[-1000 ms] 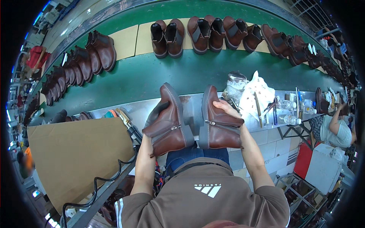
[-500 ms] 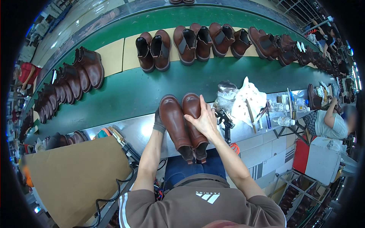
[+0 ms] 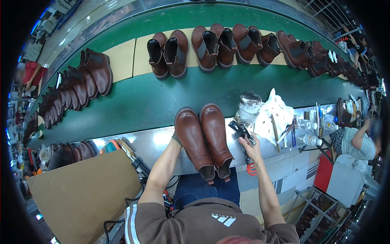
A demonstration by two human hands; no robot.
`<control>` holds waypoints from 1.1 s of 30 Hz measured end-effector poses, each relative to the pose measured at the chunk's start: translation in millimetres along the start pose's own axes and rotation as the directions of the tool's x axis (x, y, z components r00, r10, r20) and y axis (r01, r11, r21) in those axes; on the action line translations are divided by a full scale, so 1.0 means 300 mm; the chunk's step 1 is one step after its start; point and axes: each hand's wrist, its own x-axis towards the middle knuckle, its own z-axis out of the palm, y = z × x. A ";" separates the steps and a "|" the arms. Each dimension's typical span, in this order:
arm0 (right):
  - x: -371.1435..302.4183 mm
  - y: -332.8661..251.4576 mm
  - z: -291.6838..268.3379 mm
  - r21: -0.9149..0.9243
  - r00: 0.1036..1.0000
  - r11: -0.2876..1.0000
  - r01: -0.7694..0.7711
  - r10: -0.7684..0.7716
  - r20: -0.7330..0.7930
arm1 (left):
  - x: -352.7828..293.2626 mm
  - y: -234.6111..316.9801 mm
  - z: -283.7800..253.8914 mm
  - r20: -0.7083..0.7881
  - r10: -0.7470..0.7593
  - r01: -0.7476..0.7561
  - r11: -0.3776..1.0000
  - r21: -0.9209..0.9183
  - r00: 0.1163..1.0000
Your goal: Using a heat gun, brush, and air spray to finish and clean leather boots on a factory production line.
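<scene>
Toward six o'clock, boots [image 3: 191, 134] overhung the tabletop [image 3: 156, 140] | left hand [image 3: 176, 139] at their nine-o'clock side, fingers hidden, grip untellable | right hand [image 3: 252, 149] had left them, fingers clasping the black tool [image 3: 240, 129] toward three o'clock; only the left attended the pair

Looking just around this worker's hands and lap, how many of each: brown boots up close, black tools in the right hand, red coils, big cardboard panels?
Brown boots up close: 2
Black tool in the right hand: 1
Red coil: 1
Cardboard panel: 1
Total: 5
</scene>
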 end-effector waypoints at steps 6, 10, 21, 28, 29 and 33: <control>-0.185 -0.462 0.027 0.132 0.997 0.990 -0.059 0.051 0.064 | -0.026 0.020 -0.012 -0.070 0.039 -0.013 0.942 0.334 0.997; -0.252 -0.714 0.043 0.123 0.939 0.988 0.089 -0.124 0.321 | -0.010 0.039 0.033 -0.143 0.038 0.065 0.756 0.651 0.989; -0.333 -0.791 0.021 -0.029 0.981 0.993 0.117 -0.111 0.158 | 0.044 0.011 0.039 -0.150 0.134 0.034 0.627 0.778 0.980; -0.238 -0.796 0.125 0.055 0.999 0.998 0.014 -0.016 0.029 | 0.056 0.045 0.107 -0.080 0.039 0.019 0.784 0.621 0.996; -0.259 -0.782 0.105 0.051 0.999 0.999 0.015 -0.016 0.028 | 0.050 0.037 0.106 -0.077 0.040 0.017 0.786 0.618 0.996; -0.317 -0.742 0.012 -0.092 0.991 0.991 0.095 -0.103 -0.089 | 0.054 0.018 0.106 -0.177 0.090 0.069 0.679 0.731 0.980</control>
